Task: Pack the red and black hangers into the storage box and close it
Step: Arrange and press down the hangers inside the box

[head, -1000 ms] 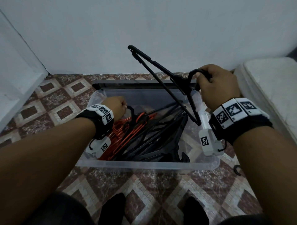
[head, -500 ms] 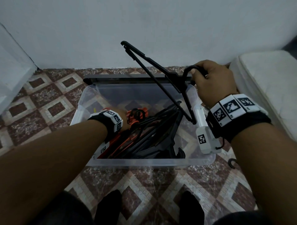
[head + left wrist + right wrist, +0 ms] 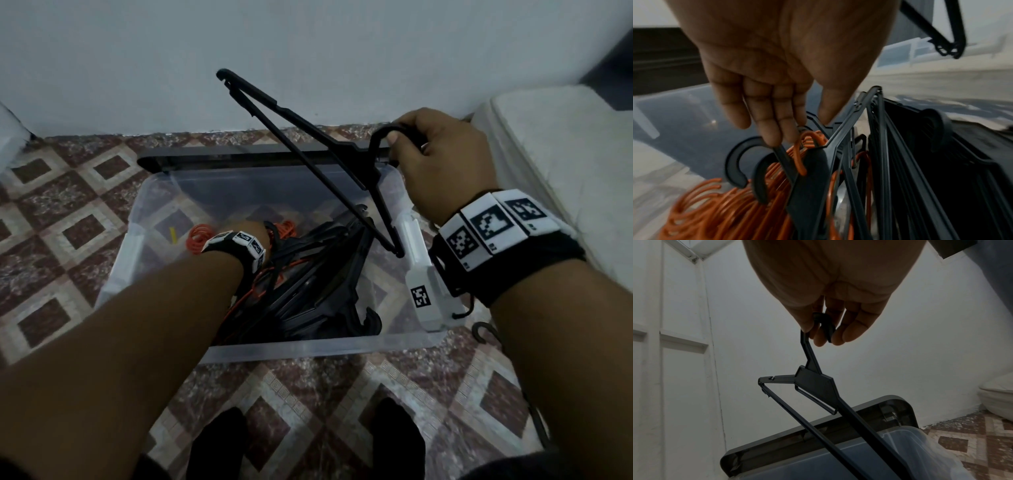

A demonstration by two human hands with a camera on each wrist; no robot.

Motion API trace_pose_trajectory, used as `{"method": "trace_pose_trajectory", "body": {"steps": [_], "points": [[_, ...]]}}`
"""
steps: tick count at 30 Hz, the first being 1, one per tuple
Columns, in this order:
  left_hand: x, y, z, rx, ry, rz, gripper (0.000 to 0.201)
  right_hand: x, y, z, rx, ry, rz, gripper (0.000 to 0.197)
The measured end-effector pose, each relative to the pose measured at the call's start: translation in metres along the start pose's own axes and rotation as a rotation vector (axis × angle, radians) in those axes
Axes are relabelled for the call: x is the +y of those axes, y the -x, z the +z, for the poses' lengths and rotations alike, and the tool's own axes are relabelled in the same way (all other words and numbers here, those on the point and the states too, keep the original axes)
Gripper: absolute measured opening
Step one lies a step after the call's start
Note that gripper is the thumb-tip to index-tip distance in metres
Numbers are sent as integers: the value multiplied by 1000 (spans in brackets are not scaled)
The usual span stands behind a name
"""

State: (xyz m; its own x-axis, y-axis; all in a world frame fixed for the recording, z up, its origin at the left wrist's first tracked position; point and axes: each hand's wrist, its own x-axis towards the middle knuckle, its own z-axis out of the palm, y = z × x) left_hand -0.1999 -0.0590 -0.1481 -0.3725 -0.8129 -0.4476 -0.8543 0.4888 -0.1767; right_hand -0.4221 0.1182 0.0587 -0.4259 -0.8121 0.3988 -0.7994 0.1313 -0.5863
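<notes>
Low in the frame my left hand (image 3: pixel 255 233) pinches hanger hooks inside the clear box (image 3: pixel 308 346), among the red hangers (image 3: pixel 719 211). Further up, my right hand (image 3: pixel 442 161) grips a black hanger (image 3: pixel 308 150) over the box; its ends may snag the rim.

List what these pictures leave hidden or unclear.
- Head view: left hand fingers, hidden behind its wrist band inside the storage box.
- Head view: a dark hook on the floor, mostly covered by the right arm.
- Left wrist view: red hangers blurred, count unreadable.
</notes>
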Motion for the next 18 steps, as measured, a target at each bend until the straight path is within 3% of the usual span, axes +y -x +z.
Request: {"method": "trace_pose_trajectory", "body": {"steps": [1,4,6,8,10,18], "points": [[-2,-2,-2,-7,23,-22,40,0,-1,1,3,1,-2,20],[-8,-5,0,182,160,-82,55,0,-3,1,6,10,1,21],[-9,-9,2,184,194,-35,61,-1,-3,1,6,6,7,20],[-9,-11,4,140,184,75,55,-2,-3,1,1,4,8,19],[-11,-15,3,163,196,100,49,-4,-3,3,-1,4,0,20],[-17,22,-59,333,337,245,28,-11,-4,4,46,7,-20,23]]}}
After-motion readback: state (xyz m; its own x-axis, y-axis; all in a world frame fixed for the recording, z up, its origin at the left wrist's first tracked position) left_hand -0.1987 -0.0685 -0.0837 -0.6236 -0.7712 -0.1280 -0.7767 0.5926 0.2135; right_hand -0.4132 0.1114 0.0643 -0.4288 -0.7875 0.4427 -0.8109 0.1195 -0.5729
